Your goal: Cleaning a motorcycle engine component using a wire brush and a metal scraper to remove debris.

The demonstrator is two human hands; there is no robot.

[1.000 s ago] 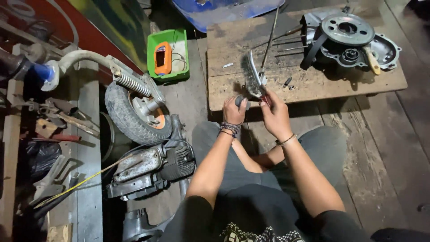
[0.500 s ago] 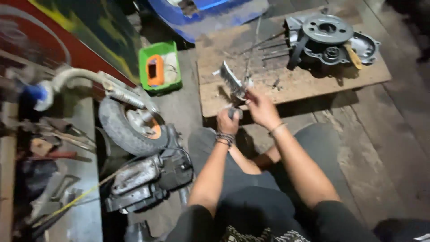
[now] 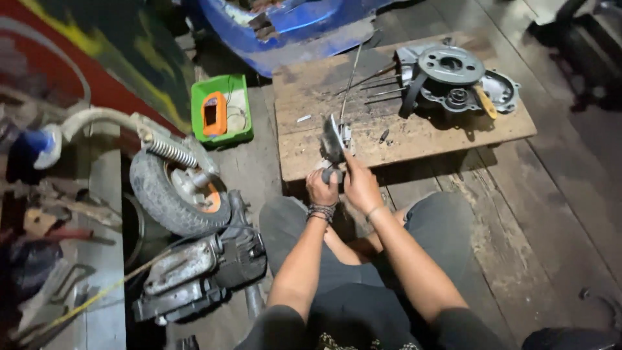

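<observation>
Grey metal part [image 3: 334,144], perhaps a lever, in left hand [image 3: 322,188] and right hand [image 3: 360,188].

Dim overhead light, dark corners, motion-blurred left edge, soft focus

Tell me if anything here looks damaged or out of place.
The wooden board is scuffed, with small loose bits scattered on it. The engine case lies taken apart there, long studs sticking out sideways. Both hands, left hand and right hand, hold a small metal part. Nothing looks spilled.
</observation>
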